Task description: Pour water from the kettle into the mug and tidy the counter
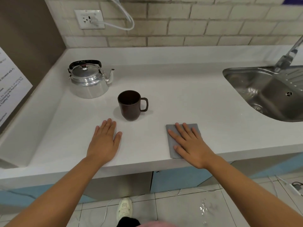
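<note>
A shiny metal kettle [89, 79] with a black handle stands at the back left of the white counter [180, 89], spout pointing right. A dark brown mug [130, 105] stands upright in front of it, handle to the right. My left hand [105, 141] lies flat on the counter, just left of and nearer than the mug, holding nothing. My right hand [190, 145] rests flat, fingers spread, on a folded grey cloth [172, 145] near the counter's front edge.
A steel sink [265, 92] with a tap [288, 54] is set into the counter at the right. A wall socket [89, 18] with a white cable sits above the kettle. A printed sheet [9, 82] hangs on the left wall.
</note>
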The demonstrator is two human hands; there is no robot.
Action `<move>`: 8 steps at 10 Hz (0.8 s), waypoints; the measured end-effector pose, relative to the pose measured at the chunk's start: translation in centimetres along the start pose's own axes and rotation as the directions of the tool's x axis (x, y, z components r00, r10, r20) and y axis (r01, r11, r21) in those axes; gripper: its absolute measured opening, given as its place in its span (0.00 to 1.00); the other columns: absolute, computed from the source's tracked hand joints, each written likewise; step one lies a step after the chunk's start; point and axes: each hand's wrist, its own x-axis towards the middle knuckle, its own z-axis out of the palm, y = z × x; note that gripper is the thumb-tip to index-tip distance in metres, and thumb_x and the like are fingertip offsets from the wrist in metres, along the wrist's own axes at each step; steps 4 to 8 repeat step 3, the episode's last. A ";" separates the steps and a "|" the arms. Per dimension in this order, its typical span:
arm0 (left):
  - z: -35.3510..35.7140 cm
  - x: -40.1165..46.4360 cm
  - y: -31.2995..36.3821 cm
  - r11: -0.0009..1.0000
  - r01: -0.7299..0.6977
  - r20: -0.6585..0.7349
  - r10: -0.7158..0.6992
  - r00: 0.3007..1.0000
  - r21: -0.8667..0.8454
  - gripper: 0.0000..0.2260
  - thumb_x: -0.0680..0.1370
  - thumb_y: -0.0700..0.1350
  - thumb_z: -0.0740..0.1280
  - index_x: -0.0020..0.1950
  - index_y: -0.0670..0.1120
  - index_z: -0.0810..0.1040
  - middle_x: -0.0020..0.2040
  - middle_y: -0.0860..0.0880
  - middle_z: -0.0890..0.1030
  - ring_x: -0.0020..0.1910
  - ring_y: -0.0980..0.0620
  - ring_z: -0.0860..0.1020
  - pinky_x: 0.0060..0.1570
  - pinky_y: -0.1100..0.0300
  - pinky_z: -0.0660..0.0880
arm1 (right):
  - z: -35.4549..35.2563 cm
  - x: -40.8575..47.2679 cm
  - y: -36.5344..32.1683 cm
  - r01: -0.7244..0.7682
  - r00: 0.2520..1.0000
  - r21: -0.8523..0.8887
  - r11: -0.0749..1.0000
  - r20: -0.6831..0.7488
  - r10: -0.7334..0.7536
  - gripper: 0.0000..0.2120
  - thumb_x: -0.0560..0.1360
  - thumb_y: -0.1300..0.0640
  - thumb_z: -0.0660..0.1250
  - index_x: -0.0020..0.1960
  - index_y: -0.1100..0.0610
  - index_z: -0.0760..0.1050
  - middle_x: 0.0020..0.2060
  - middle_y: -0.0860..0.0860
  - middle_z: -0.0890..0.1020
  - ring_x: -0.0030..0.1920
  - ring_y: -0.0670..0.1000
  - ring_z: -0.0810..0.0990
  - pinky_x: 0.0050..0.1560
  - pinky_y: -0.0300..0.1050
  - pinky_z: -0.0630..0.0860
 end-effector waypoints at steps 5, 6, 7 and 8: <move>-6.7 3.0 -0.5 0.997 0.038 0.302 -0.055 0.952 0.061 0.29 0.80 0.62 0.50 0.76 0.48 0.60 0.77 0.48 0.61 0.74 0.48 0.61 0.70 0.53 0.58 | -6.8 2.6 1.0 -0.072 0.987 0.137 0.988 0.154 0.050 0.25 0.75 0.40 0.58 0.71 0.44 0.64 0.72 0.47 0.68 0.69 0.50 0.69 0.67 0.48 0.66; -6.7 3.0 -0.5 0.997 0.038 0.302 -0.055 0.952 0.061 0.29 0.80 0.62 0.50 0.76 0.48 0.60 0.77 0.48 0.61 0.74 0.48 0.61 0.70 0.53 0.58 | -6.8 2.6 1.0 -0.072 0.987 0.137 0.988 0.154 0.050 0.25 0.75 0.40 0.58 0.71 0.44 0.64 0.72 0.47 0.68 0.69 0.50 0.69 0.67 0.48 0.66; -6.7 3.0 -0.5 0.997 0.038 0.302 -0.055 0.952 0.061 0.29 0.80 0.62 0.50 0.76 0.48 0.60 0.77 0.48 0.61 0.74 0.48 0.61 0.70 0.53 0.58 | -6.8 2.6 1.0 -0.072 0.987 0.137 0.988 0.154 0.050 0.25 0.75 0.40 0.58 0.71 0.44 0.64 0.72 0.47 0.68 0.69 0.50 0.69 0.67 0.48 0.66; -6.7 3.0 -0.5 0.997 0.038 0.302 -0.055 0.952 0.061 0.29 0.80 0.62 0.50 0.76 0.48 0.60 0.77 0.48 0.61 0.74 0.48 0.61 0.70 0.53 0.58 | -6.8 2.6 1.0 -0.072 0.987 0.137 0.988 0.154 0.050 0.25 0.75 0.40 0.58 0.71 0.44 0.64 0.72 0.47 0.68 0.69 0.50 0.69 0.67 0.48 0.66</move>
